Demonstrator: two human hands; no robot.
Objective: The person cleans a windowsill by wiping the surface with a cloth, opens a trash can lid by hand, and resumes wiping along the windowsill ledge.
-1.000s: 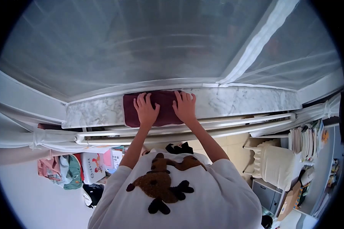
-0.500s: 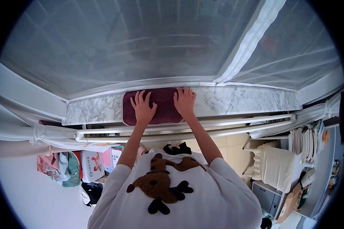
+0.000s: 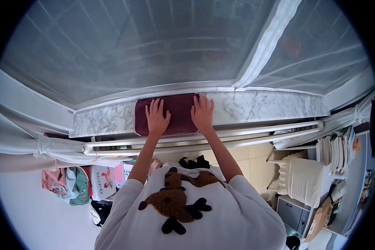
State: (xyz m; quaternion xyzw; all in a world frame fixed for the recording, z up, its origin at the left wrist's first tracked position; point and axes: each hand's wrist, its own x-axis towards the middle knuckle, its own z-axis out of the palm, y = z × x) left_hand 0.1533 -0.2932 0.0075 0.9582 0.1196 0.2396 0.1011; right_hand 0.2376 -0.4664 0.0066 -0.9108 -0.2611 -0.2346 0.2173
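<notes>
A dark maroon folded cloth [image 3: 177, 112] lies flat as a rectangle on the white marble window sill [image 3: 246, 108]. My left hand [image 3: 157, 118] rests on its left part, palm down, with the fingers spread. Over the right end of the cloth lies my right hand [image 3: 202, 113], fingers also apart, its outer side reaching past the edge onto the marble. Neither hand grips anything. Parts of the cloth under both palms are hidden.
A screened window [image 3: 154, 50] rises behind the sill. White rails [image 3: 237, 139] run along the front below it. At right stand a cream-covered chair [image 3: 302, 179] and a row of books [image 3: 335, 152]. Bags [image 3: 77, 185] and a white box [image 3: 102, 183] are at lower left.
My left hand has shifted slightly right on the cloth, and the fingers of my right hand have straightened a little. The cloth looks nearly unchanged.
</notes>
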